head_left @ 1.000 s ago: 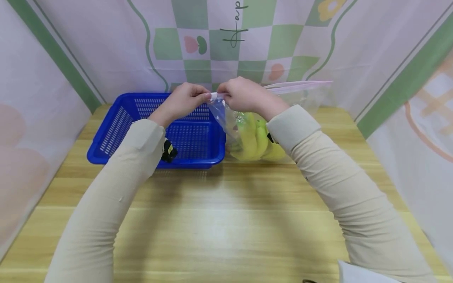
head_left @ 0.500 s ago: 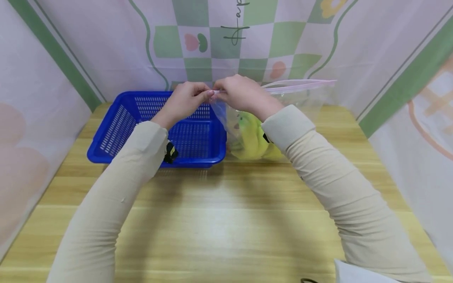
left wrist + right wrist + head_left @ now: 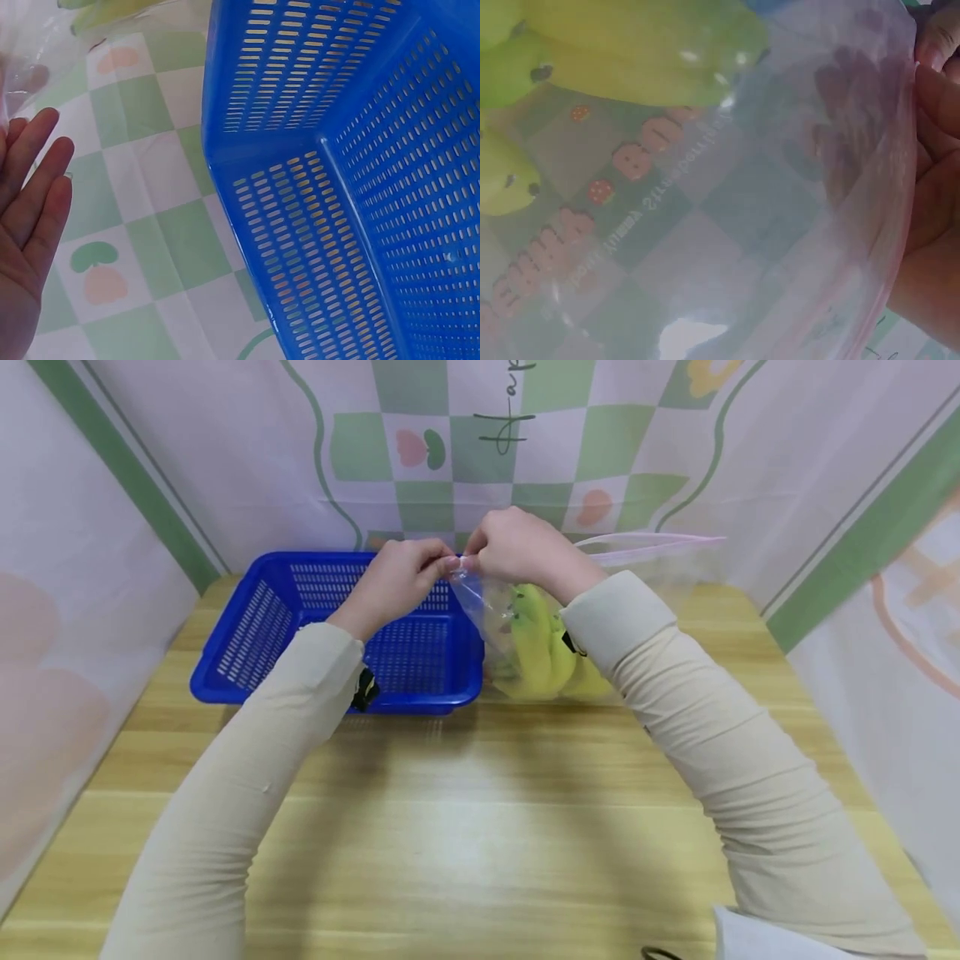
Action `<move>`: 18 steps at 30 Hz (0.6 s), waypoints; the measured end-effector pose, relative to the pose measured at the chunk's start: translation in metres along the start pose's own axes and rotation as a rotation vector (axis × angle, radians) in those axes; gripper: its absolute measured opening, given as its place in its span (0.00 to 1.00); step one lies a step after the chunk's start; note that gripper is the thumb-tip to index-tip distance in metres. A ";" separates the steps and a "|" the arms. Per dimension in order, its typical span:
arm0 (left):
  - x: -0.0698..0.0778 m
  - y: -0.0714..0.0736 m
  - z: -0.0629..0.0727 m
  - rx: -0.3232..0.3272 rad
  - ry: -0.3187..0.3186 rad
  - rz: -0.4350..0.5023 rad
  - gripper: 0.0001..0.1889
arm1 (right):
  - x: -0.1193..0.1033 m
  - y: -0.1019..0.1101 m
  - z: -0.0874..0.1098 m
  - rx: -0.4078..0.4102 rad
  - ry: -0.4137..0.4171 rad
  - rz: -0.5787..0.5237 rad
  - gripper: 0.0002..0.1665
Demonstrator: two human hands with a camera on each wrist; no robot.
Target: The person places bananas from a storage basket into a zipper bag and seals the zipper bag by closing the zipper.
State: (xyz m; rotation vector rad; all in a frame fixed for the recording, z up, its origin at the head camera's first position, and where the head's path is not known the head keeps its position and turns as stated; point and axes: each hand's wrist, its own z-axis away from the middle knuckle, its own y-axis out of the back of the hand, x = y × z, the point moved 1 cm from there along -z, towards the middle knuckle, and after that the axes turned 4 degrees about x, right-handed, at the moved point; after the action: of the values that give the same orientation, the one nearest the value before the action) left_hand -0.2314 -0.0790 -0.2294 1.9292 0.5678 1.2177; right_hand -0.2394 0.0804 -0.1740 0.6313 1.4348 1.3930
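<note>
A clear zip bag (image 3: 495, 614) with a pink-edged mouth stands upright on the table, with yellow-green bananas (image 3: 534, 647) inside. My left hand (image 3: 401, 578) pinches the left end of its zip between thumb and fingers. Right beside it, my right hand (image 3: 521, 550) pinches the same strip, the two thumb tips almost meeting. Toward the right the mouth still gapes. In the right wrist view, printed letters show on the bag (image 3: 727, 195), and the right hand (image 3: 934, 202) holds its pink edge. The left wrist view shows the left hand's (image 3: 34, 210) other fingers extended.
A blue plastic basket (image 3: 420, 703) with slotted walls stands left of the bag, its right side close against it, under my left forearm. A patterned cloth (image 3: 547, 460) hangs behind. The wooden table (image 3: 465, 827) reaches toward me. A dark loop (image 3: 660, 953) lies at the front edge.
Both hands stay at the bag's left zip end. My right hand has arched up slightly and the fingertips have shifted along the strip. The basket keeps its place.
</note>
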 end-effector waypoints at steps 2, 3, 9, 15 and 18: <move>0.001 0.001 0.000 -0.001 -0.002 0.000 0.17 | 0.000 0.003 0.000 -0.010 -0.021 -0.011 0.21; 0.001 0.001 0.000 0.000 -0.001 0.000 0.17 | 0.000 0.005 0.000 -0.013 -0.024 -0.010 0.21; -0.003 0.004 0.003 0.009 0.033 -0.004 0.16 | 0.005 0.012 0.002 -0.036 -0.019 -0.004 0.22; -0.005 0.005 0.004 0.004 0.047 0.046 0.17 | 0.013 0.016 0.005 -0.059 -0.013 -0.018 0.22; -0.006 0.004 0.004 0.010 0.059 0.089 0.17 | 0.015 0.016 0.006 -0.044 -0.002 -0.018 0.22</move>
State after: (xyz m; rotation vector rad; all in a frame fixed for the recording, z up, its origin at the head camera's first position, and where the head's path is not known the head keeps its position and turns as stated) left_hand -0.2309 -0.0868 -0.2300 1.9501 0.5247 1.3341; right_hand -0.2436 0.0998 -0.1624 0.5900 1.4011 1.4052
